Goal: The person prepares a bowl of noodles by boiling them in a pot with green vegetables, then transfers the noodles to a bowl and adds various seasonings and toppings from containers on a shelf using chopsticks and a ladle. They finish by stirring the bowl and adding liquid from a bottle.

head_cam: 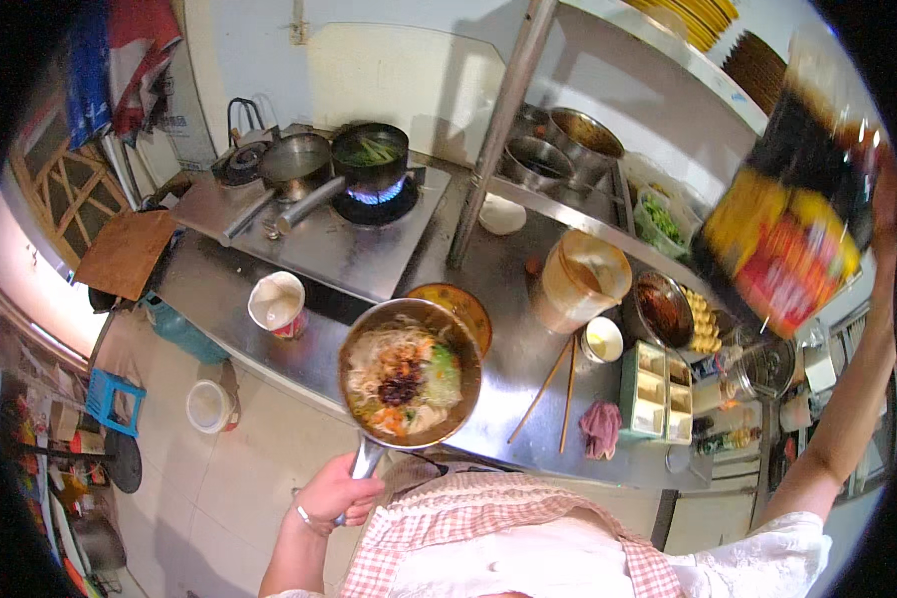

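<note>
My left hand [336,489] grips the metal handle of a small saucepan [472,396] held over the counter's front edge. Noodles [377,362] fill it, with shredded vegetables and a dark sauce or paste in the middle. High on the right, my right hand [889,194] holds up a large plastic bottle [781,217] of dark liquid, blurred and partly cut by the view's rim. The bottle bears a yellow and red label. Partly hidden behind the saucepan is an orange-brown plate [467,303].
On the stove [396,258], a dark pan of greens [370,149] sits over a lit blue flame beside another pan [297,164]. Wooden chopsticks [542,389], a pink cloth [599,430], a paper tub [276,299], stacked buckets [579,284] and a seasoning box [654,392] occupy the steel counter.
</note>
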The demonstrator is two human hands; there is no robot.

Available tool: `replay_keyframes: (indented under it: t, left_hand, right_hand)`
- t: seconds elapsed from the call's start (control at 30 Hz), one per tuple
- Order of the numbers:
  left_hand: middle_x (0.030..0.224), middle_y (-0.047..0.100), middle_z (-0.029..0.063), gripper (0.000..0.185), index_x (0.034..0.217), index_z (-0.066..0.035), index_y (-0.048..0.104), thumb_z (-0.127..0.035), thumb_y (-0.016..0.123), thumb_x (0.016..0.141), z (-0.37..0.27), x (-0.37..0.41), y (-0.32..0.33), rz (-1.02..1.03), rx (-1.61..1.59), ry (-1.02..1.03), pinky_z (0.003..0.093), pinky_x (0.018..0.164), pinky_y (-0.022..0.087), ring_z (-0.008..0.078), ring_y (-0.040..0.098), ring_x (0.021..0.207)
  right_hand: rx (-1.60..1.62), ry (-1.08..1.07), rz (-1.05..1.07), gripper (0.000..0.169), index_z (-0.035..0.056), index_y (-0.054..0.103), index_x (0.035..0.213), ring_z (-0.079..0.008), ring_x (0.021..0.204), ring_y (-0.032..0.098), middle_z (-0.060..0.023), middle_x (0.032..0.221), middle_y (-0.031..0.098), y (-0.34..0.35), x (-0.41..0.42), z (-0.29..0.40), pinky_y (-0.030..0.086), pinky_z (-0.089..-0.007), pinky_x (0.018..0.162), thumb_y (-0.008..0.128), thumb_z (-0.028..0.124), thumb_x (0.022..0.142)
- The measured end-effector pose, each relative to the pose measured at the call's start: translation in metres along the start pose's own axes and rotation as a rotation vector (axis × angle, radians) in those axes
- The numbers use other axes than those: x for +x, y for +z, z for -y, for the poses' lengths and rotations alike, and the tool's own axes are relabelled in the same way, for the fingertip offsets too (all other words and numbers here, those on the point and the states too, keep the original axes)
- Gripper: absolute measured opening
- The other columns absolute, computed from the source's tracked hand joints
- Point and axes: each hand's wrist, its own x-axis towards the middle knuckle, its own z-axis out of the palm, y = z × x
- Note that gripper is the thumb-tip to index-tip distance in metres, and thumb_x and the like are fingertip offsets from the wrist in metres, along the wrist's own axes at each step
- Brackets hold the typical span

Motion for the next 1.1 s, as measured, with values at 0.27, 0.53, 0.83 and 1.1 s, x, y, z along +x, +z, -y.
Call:
replay_keyframes:
  t: [0.27,0.53,0.83,1.1]
  left_hand:
    - [0.047,0.034,-0.0041,0.016,0.073,-0.01,0.037,-0.001,0.05,0.076,0.07,0.096,0.037,0.269,-0.026,-0.143,0.0184,0.03,0.023,0.0037,0.03,0.034]
    - [0.049,0.033,-0.0049,0.014,0.074,-0.009,0.037,-0.006,0.05,0.079,0.108,0.153,0.065,0.202,-0.042,-0.159,0.0183,0.03,0.023,0.003,0.029,0.036]
    - [0.068,0.054,0.0124,0.03,0.086,0.003,0.053,-0.026,0.053,0.08,0.06,0.146,0.112,-0.475,1.108,1.047,0.0318,0.064,0.043,0.0224,0.055,0.07]
    - [0.072,0.058,0.0087,0.028,0.084,0.002,0.057,-0.024,0.06,0.075,0.04,0.141,0.167,0.417,0.764,0.45,0.0246,0.059,0.042,0.013,0.053,0.065]
  right_hand:
    - [-0.339,0.606,0.366,0.025,0.0103,0.047,0.068,-0.0032,0.037,0.036,0.0061,0.049,0.041,-0.074,-0.232,-0.084,0.024,-0.0175,0.032,0.061,0.03,0.073]
    - [-0.428,1.04,0.669,0.02,-0.0001,0.056,0.072,-0.0035,0.054,0.041,0.0028,0.06,0.05,-0.139,-0.313,-0.119,0.034,-0.019,0.047,0.06,0.019,0.075]
    - [-0.713,0.874,0.998,0.038,-0.0043,0.055,0.066,-0.0099,0.044,0.042,-0.0062,0.047,0.046,-0.123,-0.346,-0.15,0.035,-0.0279,0.041,0.061,0.032,0.074]
    - [-0.779,0.744,1.15,0.044,-0.0038,0.053,0.06,-0.0154,0.041,0.043,-0.0113,0.046,0.047,-0.096,-0.341,-0.16,0.036,-0.0308,0.041,0.06,0.037,0.074]
